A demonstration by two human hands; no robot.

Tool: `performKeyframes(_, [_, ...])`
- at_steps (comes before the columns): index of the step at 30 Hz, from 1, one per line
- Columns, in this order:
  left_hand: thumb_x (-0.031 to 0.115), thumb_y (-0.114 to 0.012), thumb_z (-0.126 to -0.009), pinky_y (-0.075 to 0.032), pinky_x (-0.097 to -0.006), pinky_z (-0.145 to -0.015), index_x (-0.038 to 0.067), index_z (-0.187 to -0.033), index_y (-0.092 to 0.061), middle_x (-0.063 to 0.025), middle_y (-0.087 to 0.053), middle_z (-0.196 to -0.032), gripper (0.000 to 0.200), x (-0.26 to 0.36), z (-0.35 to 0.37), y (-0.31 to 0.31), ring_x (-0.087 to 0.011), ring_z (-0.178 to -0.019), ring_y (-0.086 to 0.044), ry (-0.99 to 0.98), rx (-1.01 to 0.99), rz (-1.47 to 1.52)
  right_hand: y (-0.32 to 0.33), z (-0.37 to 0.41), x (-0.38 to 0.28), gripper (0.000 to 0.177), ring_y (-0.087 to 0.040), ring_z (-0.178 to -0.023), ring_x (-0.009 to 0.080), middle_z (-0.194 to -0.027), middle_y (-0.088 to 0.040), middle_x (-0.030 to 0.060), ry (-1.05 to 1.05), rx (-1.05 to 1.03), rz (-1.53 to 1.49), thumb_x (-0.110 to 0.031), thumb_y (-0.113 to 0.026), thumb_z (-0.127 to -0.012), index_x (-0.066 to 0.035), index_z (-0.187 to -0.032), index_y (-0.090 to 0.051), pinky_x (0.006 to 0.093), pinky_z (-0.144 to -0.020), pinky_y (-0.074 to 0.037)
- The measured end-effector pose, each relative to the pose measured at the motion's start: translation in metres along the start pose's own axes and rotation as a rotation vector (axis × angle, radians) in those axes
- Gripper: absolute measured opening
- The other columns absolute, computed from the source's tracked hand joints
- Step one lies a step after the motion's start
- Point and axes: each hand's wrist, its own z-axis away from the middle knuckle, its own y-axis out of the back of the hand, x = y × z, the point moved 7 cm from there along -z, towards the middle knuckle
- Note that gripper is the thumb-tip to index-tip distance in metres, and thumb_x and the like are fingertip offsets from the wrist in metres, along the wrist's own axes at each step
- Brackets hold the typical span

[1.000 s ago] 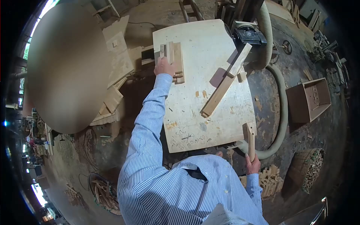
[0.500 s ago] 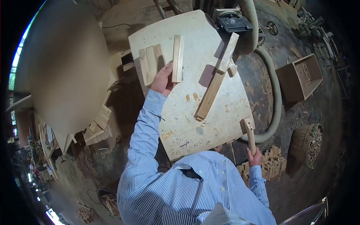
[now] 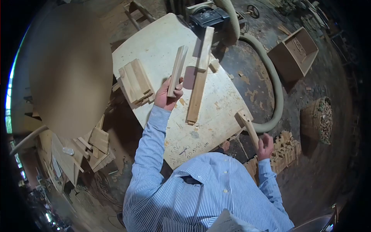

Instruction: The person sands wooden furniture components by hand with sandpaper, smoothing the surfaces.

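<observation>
Early days I reckon: left hand (image 3: 167, 96) closed round one pale wooden slat (image 3: 177, 67) over the scuffed plywood tabletop (image 3: 154, 42), right hand (image 3: 265, 146) gripping a short wooden stick (image 3: 249, 127) at its near corner, pile of matching slats (image 3: 135, 81) lying on it

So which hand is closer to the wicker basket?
Right. The right hand is off the table corner, toward the basket; the left hand is farther, over the table.

Blurred patch (image 3: 69, 69), stick (image 3: 249, 129) end inside right hand (image 3: 266, 146)
</observation>
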Motion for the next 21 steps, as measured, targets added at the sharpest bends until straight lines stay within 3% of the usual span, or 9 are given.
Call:
performKeyframes(3, [0.023, -0.050, -0.111, -0.052, -0.0202, -0.065, 0.001, -0.138, -0.054, -0.0140, -0.060, -0.118, 0.035, -0.038, 0.013, -0.022, -0.0097, -0.081, -0.058, 0.106, 0.025, -0.086, -0.003, -0.035, -0.086, 0.065, -0.061, -0.125, 0.0364, -0.139, -0.059, 0.0187, 0.333, 0.019, 0.179, -0.016, -0.083, -0.081, -0.003, -0.140, -0.060, 0.0419, -0.106, -0.050])
performKeyframes(5, [0.025, -0.049, -0.111, -0.048, -0.0181, -0.054, 0.001, -0.140, -0.055, -0.0100, -0.065, -0.105, 0.039, -0.069, 0.028, -0.018, -0.0080, -0.069, -0.059, 0.247, 0.221, -0.409, -0.016, -0.060, -0.152, 0.077, -0.052, -0.137, 0.0377, -0.149, -0.052, 0.0192, 0.605, -0.049, 0.284, -0.022, -0.090, -0.077, -0.007, -0.145, -0.057, 0.0447, -0.114, -0.045])
performKeyframes(7, [0.028, -0.048, -0.110, -0.047, -0.0188, -0.048, 0.000, -0.144, -0.054, -0.0066, -0.067, -0.092, 0.044, -0.102, 0.045, -0.028, -0.0088, -0.060, -0.060, 0.414, 0.238, -0.708, -0.029, -0.072, -0.196, 0.075, -0.048, -0.141, 0.0377, -0.153, -0.051, 0.0186, 0.906, -0.032, 0.276, -0.025, -0.087, -0.079, -0.011, -0.146, -0.058, 0.0484, -0.113, -0.044])
performKeyframes(10, [0.029, -0.045, -0.110, -0.051, -0.0198, -0.050, 0.000, -0.148, -0.050, -0.0118, -0.070, -0.096, 0.048, -0.146, 0.085, -0.050, -0.0109, -0.062, -0.064, 0.661, 0.174, -0.608, -0.052, -0.076, -0.222, 0.047, -0.059, -0.127, 0.0339, -0.135, -0.062, 0.0134, 1.157, -0.411, 0.292, -0.035, -0.076, -0.090, -0.015, -0.131, -0.065, 0.0448, -0.100, -0.052])
performKeyframes(13, [0.028, -0.046, -0.109, -0.052, -0.0210, -0.051, 0.000, -0.146, -0.052, -0.0145, -0.071, -0.101, 0.047, -0.169, 0.112, -0.039, -0.0139, -0.062, -0.065, 0.738, 0.236, -0.576, -0.068, -0.079, -0.183, 0.034, -0.066, -0.104, 0.0299, -0.113, -0.066, 0.0117, 1.076, -0.832, 0.462, -0.033, -0.068, -0.098, -0.010, -0.123, -0.063, 0.0431, -0.086, -0.056])
performKeyframes(15, [0.028, -0.048, -0.109, -0.053, -0.0215, -0.054, -0.001, -0.145, -0.053, -0.0159, -0.071, -0.103, 0.047, -0.182, 0.128, -0.003, -0.0159, -0.066, -0.067, 0.718, 0.194, -0.405, -0.051, -0.087, -0.163, 0.033, -0.066, -0.102, 0.0335, -0.111, -0.065, 0.0150, 0.982, -0.826, 0.331, -0.034, -0.065, -0.101, -0.009, -0.123, -0.063, 0.0456, -0.088, -0.056])
performKeyframes(16, [0.028, -0.050, -0.108, -0.054, -0.0220, -0.057, -0.003, -0.143, -0.054, -0.0174, -0.071, -0.105, 0.047, -0.189, 0.129, 0.002, -0.0179, -0.070, -0.070, 0.695, 0.174, -0.227, -0.034, -0.089, -0.161, 0.034, -0.065, -0.105, 0.0355, -0.113, -0.065, 0.0169, 0.931, -0.797, 0.212, -0.035, -0.064, -0.102, -0.009, -0.125, -0.062, 0.0465, -0.090, -0.055])
performKeyframes(19, [0.026, -0.055, -0.108, -0.057, -0.0217, -0.062, -0.001, -0.140, -0.057, -0.0123, -0.070, -0.097, 0.042, -0.235, 0.110, -0.052, -0.0124, -0.072, -0.067, 0.609, 0.198, -0.366, -0.017, -0.066, -0.141, 0.049, -0.063, -0.120, 0.0368, -0.130, -0.062, 0.0220, 0.795, -0.849, -0.065, -0.038, -0.061, -0.104, -0.006, -0.142, -0.055, 0.0462, -0.104, -0.051])
performKeyframes(21, [0.022, -0.056, -0.107, -0.058, -0.0254, -0.071, -0.002, -0.140, -0.056, -0.0130, -0.070, -0.104, 0.040, -0.269, 0.143, -0.040, -0.0159, -0.082, -0.069, 0.675, 0.298, -0.295, -0.051, 0.005, -0.123, 0.064, -0.058, -0.133, 0.0336, -0.145, -0.057, 0.0223, 0.487, -0.929, -0.372, -0.039, -0.060, -0.105, -0.003, -0.155, -0.042, 0.0435, -0.114, -0.044])
